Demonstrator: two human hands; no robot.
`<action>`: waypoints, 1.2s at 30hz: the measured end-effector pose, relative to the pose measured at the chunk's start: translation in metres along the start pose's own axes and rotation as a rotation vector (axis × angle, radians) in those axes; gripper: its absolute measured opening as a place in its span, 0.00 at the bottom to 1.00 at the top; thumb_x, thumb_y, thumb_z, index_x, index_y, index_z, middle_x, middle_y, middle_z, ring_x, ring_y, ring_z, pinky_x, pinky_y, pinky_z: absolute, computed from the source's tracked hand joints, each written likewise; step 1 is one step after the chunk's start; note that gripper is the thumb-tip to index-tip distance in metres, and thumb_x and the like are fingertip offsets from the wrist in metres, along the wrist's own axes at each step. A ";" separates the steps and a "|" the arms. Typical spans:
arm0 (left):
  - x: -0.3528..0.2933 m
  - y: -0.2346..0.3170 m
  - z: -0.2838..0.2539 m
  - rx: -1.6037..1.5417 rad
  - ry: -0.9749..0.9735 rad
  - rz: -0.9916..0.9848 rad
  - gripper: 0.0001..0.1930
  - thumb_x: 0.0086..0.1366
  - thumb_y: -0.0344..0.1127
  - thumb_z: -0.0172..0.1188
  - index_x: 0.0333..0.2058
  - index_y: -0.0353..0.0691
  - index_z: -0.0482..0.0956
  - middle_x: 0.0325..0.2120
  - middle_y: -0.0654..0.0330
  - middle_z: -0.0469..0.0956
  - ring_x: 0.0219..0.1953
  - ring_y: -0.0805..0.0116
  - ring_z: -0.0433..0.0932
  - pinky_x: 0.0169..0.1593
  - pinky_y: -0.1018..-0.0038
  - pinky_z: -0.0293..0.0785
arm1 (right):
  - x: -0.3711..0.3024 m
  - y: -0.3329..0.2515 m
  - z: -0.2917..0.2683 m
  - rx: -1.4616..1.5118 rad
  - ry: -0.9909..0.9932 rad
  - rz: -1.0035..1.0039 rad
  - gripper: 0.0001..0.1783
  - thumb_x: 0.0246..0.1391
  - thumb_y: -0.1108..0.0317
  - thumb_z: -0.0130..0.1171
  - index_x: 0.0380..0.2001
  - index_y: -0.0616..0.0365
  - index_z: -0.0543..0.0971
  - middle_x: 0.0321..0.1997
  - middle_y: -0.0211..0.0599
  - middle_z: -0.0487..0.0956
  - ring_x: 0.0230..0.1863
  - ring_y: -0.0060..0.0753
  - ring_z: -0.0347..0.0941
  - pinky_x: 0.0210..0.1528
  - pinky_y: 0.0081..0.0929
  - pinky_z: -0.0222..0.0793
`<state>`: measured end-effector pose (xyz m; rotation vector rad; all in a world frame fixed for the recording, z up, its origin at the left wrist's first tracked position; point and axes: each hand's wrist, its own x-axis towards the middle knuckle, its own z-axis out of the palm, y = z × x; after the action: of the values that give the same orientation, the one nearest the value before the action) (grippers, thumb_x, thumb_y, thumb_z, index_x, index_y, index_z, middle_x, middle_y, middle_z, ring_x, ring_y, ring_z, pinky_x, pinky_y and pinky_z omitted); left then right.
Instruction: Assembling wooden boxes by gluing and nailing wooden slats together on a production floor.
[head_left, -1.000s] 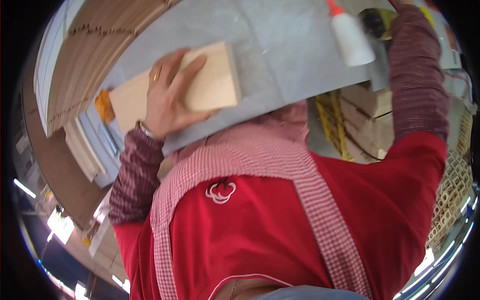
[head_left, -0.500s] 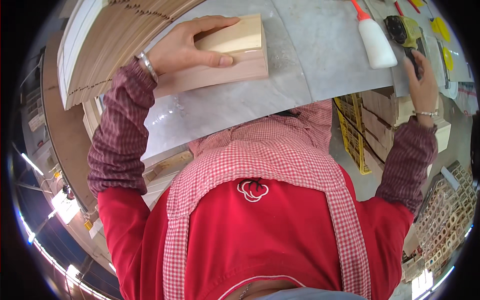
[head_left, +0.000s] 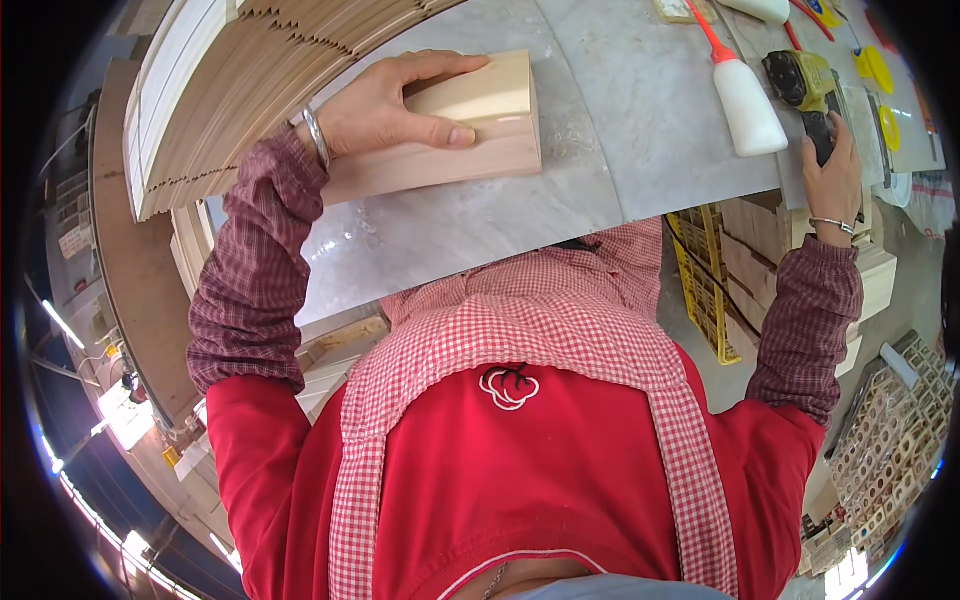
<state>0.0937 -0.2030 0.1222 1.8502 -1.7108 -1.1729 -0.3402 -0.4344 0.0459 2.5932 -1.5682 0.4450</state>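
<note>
My left hand (head_left: 385, 108) is clamped over a pale wooden box (head_left: 440, 157) lying on the grey marble-like table (head_left: 660, 140). Its fingers reach over the top and the thumb presses the near side. At the table's right, my right hand (head_left: 835, 180) has its thumb and fingers round the black handle of a yellow and black nail gun (head_left: 800, 82), which lies with its head pointing away from me. A white glue bottle (head_left: 752, 112) with a red nozzle lies just left of the nail gun.
Thin wooden boards (head_left: 250, 100) are stacked at the far left. A yellow plastic crate (head_left: 703, 290) and stacked wooden pieces (head_left: 750, 240) stand below the table's right end. Yellow round items (head_left: 875, 70) and a second white bottle (head_left: 760, 8) lie at the far right.
My right hand has closed further round the nail gun's handle. The view has shifted slightly, and my left hand keeps its hold on the wooden box.
</note>
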 end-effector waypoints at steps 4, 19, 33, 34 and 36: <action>-0.017 -0.006 0.030 0.277 0.165 0.141 0.42 0.39 0.54 0.69 0.55 0.45 0.69 0.51 0.54 0.68 0.49 0.57 0.69 0.54 0.68 0.64 | 0.010 -0.001 0.009 -0.044 -0.127 0.116 0.30 0.50 0.59 0.55 0.57 0.51 0.65 0.48 0.49 0.74 0.45 0.51 0.73 0.46 0.39 0.68; -0.036 -0.008 0.068 0.482 0.458 0.225 0.50 0.31 0.53 0.70 0.57 0.40 0.62 0.50 0.54 0.65 0.50 0.57 0.64 0.56 0.64 0.58 | 0.032 -0.016 -0.083 0.019 -0.265 0.160 0.24 0.44 0.60 0.56 0.46 0.58 0.72 0.33 0.49 0.79 0.32 0.47 0.75 0.35 0.34 0.69; -0.027 -0.009 0.052 0.321 0.397 0.225 0.49 0.34 0.59 0.70 0.55 0.38 0.66 0.46 0.57 0.68 0.45 0.60 0.65 0.51 0.67 0.59 | -0.003 -0.191 -0.154 0.749 -0.825 0.341 0.10 0.41 0.79 0.58 0.32 0.64 0.74 0.23 0.34 0.74 0.20 0.25 0.66 0.22 0.17 0.61; -0.024 -0.010 0.052 0.332 0.398 0.214 0.47 0.35 0.59 0.69 0.53 0.38 0.67 0.45 0.57 0.68 0.44 0.60 0.66 0.50 0.67 0.59 | -0.002 -0.188 -0.153 0.735 -0.881 0.328 0.15 0.41 0.79 0.59 0.37 0.63 0.74 0.29 0.35 0.75 0.25 0.27 0.68 0.27 0.19 0.64; -0.020 -0.011 0.052 0.356 0.398 0.193 0.43 0.38 0.59 0.68 0.51 0.37 0.69 0.43 0.58 0.69 0.42 0.61 0.66 0.49 0.68 0.59 | -0.002 -0.187 -0.153 0.708 -0.992 0.302 0.24 0.42 0.78 0.62 0.46 0.61 0.73 0.40 0.36 0.77 0.36 0.31 0.74 0.37 0.24 0.71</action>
<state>0.0628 -0.1683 0.0899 1.8954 -1.8877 -0.4061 -0.2084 -0.3116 0.2072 3.3773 -2.4546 -0.4867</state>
